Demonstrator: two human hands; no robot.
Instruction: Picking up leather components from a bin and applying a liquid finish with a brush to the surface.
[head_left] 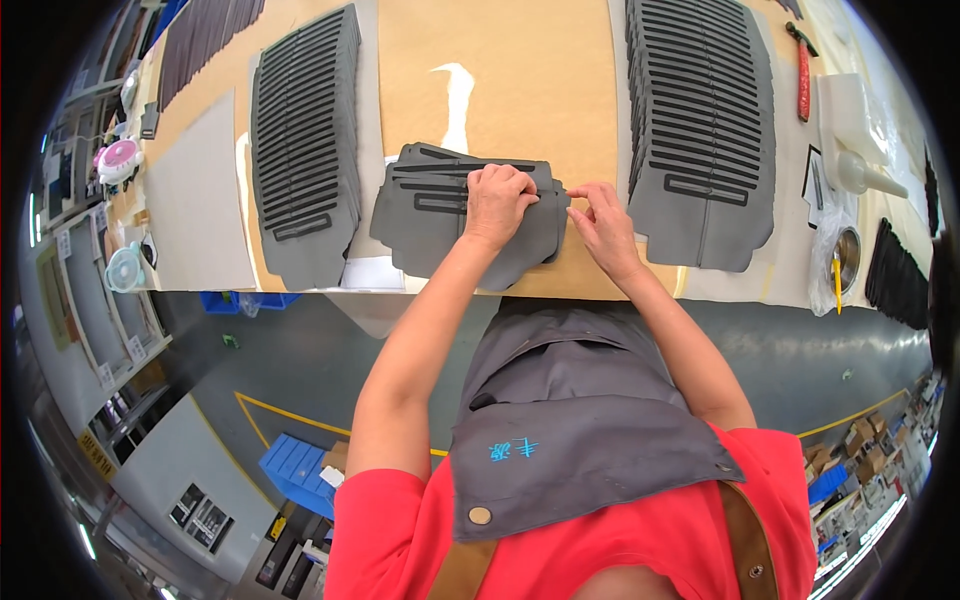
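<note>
Our left hand [498, 203] curls on one pile of flat dark-grey sheets [425, 232] with black strips, on the tan-covered table [540, 90] between two fanned grey stacks [305, 130] [700, 120]; our right hand [606, 228], finger and thumb nearly meeting, is just beside it; whether either pinches we cannot tell

Red-handled hammer [804, 85] at 2 o'clock. White nozzle bottle [856, 172] between 2 and 3. Metal bowl [851, 248] at 3, yellow stick [837, 275] by its rim. Round pink-and-white device [120, 158] near 10. Blue bins [293, 465] between 7 and 8, cardboard boxes [868, 462] at 4.
</note>
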